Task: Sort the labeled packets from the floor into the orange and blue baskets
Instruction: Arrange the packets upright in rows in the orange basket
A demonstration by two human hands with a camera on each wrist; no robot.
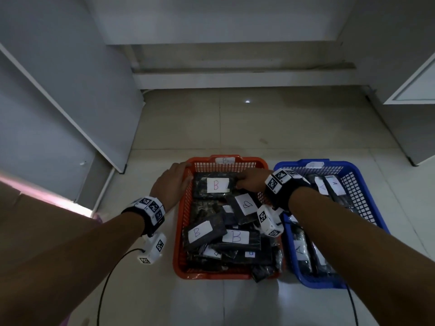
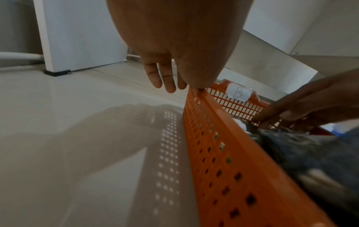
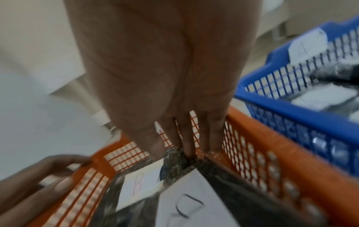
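Note:
The orange basket (image 1: pixel 180 231) stands on the floor, tagged B and filled with several dark packets with white B labels. To its right the blue basket (image 1: pixel 367 203) holds packets labelled A. My left hand (image 1: pixel 173 178) rests on the orange basket's far left corner; its fingers (image 2: pixel 165 76) hang straight outside the wall (image 2: pixel 223 145). My right hand (image 1: pixel 250 182) reaches into the far right corner and pinches the right end of the top B packet (image 1: pixel 213 185). In the right wrist view thumb and fingers (image 3: pixel 188 145) meet on that packet (image 3: pixel 139 184).
A white cabinet (image 1: pixel 58 102) stands at the left and another (image 1: pixel 414 90) at the right, with a step along the back wall. Pale floor tiles (image 1: pixel 259 128) lie beyond the baskets. A black cable (image 1: pixel 106 278) trails from my left wrist.

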